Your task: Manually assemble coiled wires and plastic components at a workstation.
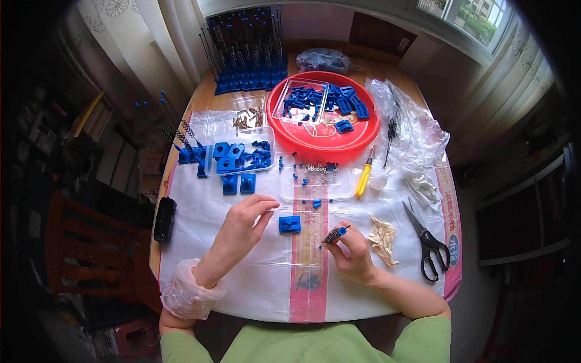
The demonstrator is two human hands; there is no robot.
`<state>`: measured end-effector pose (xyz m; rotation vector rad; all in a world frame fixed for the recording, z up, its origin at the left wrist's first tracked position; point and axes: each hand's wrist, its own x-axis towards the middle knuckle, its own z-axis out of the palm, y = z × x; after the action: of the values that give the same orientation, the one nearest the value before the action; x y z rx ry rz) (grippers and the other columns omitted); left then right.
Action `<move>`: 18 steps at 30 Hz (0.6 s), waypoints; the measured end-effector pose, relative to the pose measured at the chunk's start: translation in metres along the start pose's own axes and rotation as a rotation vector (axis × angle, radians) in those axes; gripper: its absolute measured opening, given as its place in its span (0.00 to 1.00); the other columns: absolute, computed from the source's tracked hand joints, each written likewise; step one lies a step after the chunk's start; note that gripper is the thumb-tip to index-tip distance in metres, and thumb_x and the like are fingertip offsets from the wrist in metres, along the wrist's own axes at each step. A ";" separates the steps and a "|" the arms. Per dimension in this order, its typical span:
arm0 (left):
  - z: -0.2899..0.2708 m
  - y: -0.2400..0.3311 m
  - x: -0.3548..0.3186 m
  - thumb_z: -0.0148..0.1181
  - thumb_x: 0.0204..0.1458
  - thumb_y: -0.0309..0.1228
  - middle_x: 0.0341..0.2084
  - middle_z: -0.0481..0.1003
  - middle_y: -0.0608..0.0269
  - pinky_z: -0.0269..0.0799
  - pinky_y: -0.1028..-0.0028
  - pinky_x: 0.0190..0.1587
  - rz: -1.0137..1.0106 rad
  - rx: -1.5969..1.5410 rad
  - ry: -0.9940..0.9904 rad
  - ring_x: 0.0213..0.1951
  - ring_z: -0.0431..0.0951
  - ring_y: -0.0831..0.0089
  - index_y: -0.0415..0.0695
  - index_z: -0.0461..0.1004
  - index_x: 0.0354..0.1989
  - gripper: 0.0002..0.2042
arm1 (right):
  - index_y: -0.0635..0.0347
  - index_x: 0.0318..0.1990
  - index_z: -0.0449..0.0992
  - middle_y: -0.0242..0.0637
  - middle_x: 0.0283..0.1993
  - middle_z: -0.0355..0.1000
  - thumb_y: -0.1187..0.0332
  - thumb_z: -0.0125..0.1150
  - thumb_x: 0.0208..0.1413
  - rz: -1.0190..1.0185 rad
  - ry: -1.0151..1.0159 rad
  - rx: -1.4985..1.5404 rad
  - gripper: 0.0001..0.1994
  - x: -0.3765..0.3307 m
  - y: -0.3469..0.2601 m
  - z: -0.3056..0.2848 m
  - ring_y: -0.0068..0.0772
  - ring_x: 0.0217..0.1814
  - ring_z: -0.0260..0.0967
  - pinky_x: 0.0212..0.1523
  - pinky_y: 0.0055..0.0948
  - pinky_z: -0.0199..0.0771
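Note:
My right hand (356, 261) is closed around a small black coil spring (331, 236) with a blue plastic piece at its upper end. In front of me, between the hands, a blue rectangular base (290, 224) lies flat on the sheet. My left hand (247, 219) hovers to the left of that base, thumb and fingers apart, holding nothing I can see. Beyond it, two blue bases (247, 183) stand before a clear tray (212, 163) of blue parts. Tiny blue pieces (316, 204) lie near a clear lid (302, 192) that carries small metal nuts (327, 172).
A red basin (277, 134) holds more blue parts. Finished-looking spring stands (251, 75) crowd the back left. A yellow-handled screwdriver (364, 180), black scissors (428, 242), a beige cloth scrap (382, 239) and plastic bags (417, 127) lie right. A black case (164, 219) rests at the left edge.

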<state>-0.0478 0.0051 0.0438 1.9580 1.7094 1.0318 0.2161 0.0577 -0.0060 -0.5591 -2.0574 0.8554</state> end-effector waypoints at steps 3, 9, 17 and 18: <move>-0.003 -0.002 0.008 0.62 0.57 0.17 0.42 0.82 0.51 0.79 0.68 0.46 0.046 0.020 -0.013 0.43 0.84 0.58 0.36 0.81 0.45 0.09 | 0.65 0.35 0.74 0.41 0.31 0.73 0.86 0.67 0.46 0.012 0.005 0.015 0.11 0.000 -0.002 0.000 0.44 0.34 0.69 0.34 0.37 0.69; 0.022 -0.022 0.044 0.59 0.58 0.16 0.43 0.81 0.50 0.78 0.66 0.46 0.144 0.025 -0.016 0.44 0.83 0.55 0.36 0.79 0.49 0.12 | 0.65 0.34 0.74 0.41 0.31 0.74 0.86 0.68 0.47 0.006 0.002 0.003 0.11 0.002 -0.003 0.001 0.43 0.34 0.69 0.34 0.37 0.69; 0.048 -0.031 0.070 0.48 0.53 0.12 0.40 0.77 0.42 0.74 0.57 0.51 0.101 0.131 0.008 0.46 0.78 0.46 0.34 0.71 0.46 0.13 | 0.65 0.34 0.74 0.41 0.31 0.74 0.86 0.68 0.47 0.008 0.007 0.010 0.10 0.003 -0.004 -0.001 0.43 0.34 0.69 0.35 0.36 0.70; 0.049 -0.033 0.071 0.48 0.53 0.12 0.40 0.77 0.42 0.74 0.57 0.51 0.110 0.137 0.008 0.46 0.78 0.46 0.34 0.70 0.46 0.13 | 0.65 0.34 0.74 0.41 0.31 0.74 0.86 0.68 0.47 0.006 0.010 0.013 0.10 0.002 -0.003 -0.001 0.43 0.34 0.69 0.35 0.36 0.70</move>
<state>-0.0355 0.0900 0.0092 2.1580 1.7349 0.9838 0.2155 0.0575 -0.0016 -0.5619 -2.0413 0.8670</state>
